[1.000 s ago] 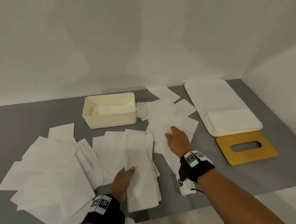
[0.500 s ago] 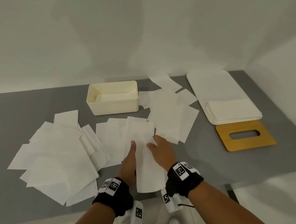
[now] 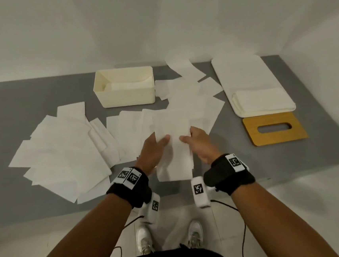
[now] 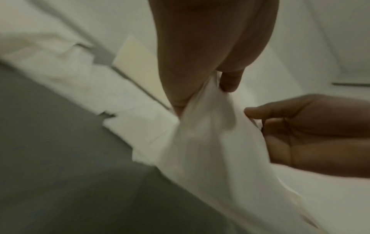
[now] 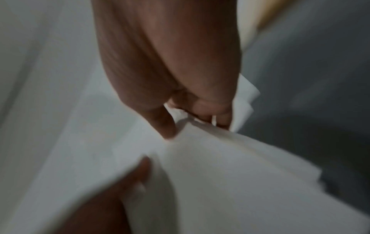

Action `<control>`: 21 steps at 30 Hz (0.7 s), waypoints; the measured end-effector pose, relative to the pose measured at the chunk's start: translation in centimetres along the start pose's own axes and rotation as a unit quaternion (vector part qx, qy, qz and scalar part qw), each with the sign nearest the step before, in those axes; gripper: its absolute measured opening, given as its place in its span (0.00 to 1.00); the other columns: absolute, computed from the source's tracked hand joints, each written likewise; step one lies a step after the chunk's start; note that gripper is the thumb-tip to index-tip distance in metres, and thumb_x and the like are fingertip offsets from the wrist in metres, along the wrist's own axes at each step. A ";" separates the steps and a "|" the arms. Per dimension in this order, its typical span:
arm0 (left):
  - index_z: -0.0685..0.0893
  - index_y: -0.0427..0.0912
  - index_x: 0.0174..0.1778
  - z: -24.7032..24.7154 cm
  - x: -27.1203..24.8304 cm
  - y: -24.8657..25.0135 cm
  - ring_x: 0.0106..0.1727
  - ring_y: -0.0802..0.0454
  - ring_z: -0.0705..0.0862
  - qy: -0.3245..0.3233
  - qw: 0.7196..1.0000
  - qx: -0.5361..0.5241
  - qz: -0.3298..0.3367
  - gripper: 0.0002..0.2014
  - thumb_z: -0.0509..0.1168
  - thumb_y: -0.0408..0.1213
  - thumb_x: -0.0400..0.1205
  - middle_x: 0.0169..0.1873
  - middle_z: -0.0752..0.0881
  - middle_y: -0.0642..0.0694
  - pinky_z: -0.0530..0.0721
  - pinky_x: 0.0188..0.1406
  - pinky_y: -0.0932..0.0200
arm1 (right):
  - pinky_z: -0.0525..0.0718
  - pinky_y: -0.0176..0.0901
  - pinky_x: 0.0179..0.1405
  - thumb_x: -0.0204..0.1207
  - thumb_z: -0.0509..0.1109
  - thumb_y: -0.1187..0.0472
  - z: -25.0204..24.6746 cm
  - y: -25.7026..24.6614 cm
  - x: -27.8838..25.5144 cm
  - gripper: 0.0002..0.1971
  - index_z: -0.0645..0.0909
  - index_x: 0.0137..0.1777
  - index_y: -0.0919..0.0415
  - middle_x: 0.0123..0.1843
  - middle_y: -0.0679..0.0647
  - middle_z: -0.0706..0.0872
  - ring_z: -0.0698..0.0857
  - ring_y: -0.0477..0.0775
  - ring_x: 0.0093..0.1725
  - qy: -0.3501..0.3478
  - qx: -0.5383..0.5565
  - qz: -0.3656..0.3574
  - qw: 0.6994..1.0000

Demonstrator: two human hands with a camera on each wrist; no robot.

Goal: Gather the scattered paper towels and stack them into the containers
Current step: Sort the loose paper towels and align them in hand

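Observation:
Both hands hold one stack of white paper towels just above the grey table's near middle. My left hand grips its left edge, thumb on top. My right hand grips the right edge the same way. In the left wrist view the left hand pinches the towel stack. In the right wrist view the right hand pinches the stack. Loose towels lie scattered at left and more towels behind the stack. A cream box holding some towels stands behind them.
A flat white tray with a folded towel pile lies at the right. A wooden lid with a slot sits in front of it. The grey table ends at a white wall behind and at right.
My right hand left the far towels and came to the stack held by the left hand. Both hands have since lifted the stack and squared it between them.

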State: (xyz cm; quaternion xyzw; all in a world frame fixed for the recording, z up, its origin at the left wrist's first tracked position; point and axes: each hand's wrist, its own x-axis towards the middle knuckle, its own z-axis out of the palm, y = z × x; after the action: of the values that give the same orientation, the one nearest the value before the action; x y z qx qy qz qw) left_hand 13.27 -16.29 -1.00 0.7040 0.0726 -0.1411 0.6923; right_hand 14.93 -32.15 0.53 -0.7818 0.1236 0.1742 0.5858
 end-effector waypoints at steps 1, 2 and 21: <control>0.81 0.44 0.64 0.2 0.0 0.3 0.54 0.51 0.87 0.005 0.999 0.028 0.028 0.12 0.61 0.40 0.86 0.54 0.89 0.50 0.85 0.53 0.55 | 0.83 0.50 0.58 0.80 0.65 0.59 -0.1 -0.1 -0.3 0.11 0.78 0.61 0.58 0.55 0.50 0.86 0.85 0.53 0.54 0.033 -0.064 -0.042 0.997; 0.81 0.45 0.62 0.4 0.0 0.6 0.52 0.54 0.87 0.014 0.997 0.045 0.053 0.10 0.62 0.38 0.86 0.52 0.88 0.52 0.85 0.51 0.58 | 0.83 0.49 0.56 0.81 0.63 0.58 -0.1 -0.2 -0.6 0.11 0.77 0.61 0.58 0.55 0.50 0.85 0.84 0.53 0.54 0.056 -0.097 -0.078 0.991; 0.68 0.44 0.67 3.2 -0.1 -0.2 0.53 0.54 0.80 0.088 0.982 0.116 0.123 0.16 0.62 0.40 0.85 0.50 0.77 0.60 0.82 0.51 0.56 | 0.83 0.50 0.59 0.82 0.60 0.63 2.2 3.0 -1.9 0.20 0.65 0.73 0.57 0.63 0.53 0.79 0.80 0.54 0.60 0.124 0.036 -0.108 0.986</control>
State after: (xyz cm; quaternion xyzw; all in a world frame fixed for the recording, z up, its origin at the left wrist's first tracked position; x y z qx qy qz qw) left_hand 12.81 -19.42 -1.20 0.7924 0.0294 0.0004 0.6092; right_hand 11.77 -30.95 -1.89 -0.7848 0.1165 0.0068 0.6087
